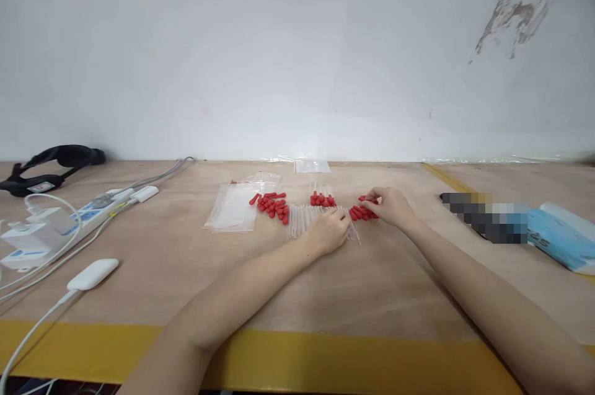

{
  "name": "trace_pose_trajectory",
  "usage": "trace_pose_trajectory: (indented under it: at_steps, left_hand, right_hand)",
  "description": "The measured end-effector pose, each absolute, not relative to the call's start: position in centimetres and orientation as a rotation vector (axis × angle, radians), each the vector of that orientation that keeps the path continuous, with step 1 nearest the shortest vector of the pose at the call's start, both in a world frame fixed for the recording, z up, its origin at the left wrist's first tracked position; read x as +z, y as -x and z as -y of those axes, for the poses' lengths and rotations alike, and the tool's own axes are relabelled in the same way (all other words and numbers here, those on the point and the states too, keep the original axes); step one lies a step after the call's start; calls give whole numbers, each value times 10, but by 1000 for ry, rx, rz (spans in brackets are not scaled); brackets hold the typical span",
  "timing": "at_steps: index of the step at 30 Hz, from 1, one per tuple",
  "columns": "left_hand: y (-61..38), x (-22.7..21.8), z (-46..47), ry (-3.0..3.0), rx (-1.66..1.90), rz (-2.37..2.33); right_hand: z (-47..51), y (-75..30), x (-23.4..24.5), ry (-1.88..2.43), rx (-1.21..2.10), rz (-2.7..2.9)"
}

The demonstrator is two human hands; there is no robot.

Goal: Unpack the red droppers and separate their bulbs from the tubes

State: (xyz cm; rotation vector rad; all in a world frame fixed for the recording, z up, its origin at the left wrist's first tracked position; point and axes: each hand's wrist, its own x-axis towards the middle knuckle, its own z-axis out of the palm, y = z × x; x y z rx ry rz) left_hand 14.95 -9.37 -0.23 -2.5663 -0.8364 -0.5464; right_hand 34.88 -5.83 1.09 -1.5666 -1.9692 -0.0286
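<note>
A row of thin clear glass dropper tubes (pixel 301 221) lies side by side in the middle of the table. My left hand (pixel 329 231) rests over the right end of this row, fingers curled at a tilted glass tube (pixel 356 235); its exact grip is partly hidden. To the right is a small heap of red rubber bulbs (pixel 360 214). My right hand (pixel 389 205) reaches over that heap, thumb and fingers closed at a red bulb (pixel 362 198). Behind the row, several tubes have red bulbs on their near ends (pixel 322 199). Another pile of red bulbs (pixel 272 204) lies left of the row.
Clear plastic bags (pixel 232 209) are stacked left of the bulbs, with another bag (pixel 312 166) by the wall. A power strip (pixel 88 215), cables, a white charger-like puck (pixel 93 274) and a black headset (pixel 56 165) occupy the left. A blue packet (pixel 560 237) lies far right.
</note>
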Motion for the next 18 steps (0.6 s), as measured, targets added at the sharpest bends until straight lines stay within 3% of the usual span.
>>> trace_pose_trajectory:
  at_steps: [18]
  left_hand:
    - [-135, 1, 116, 2625, -746, 874]
  right_hand:
    - [61, -342, 22, 1536, -148, 1910]
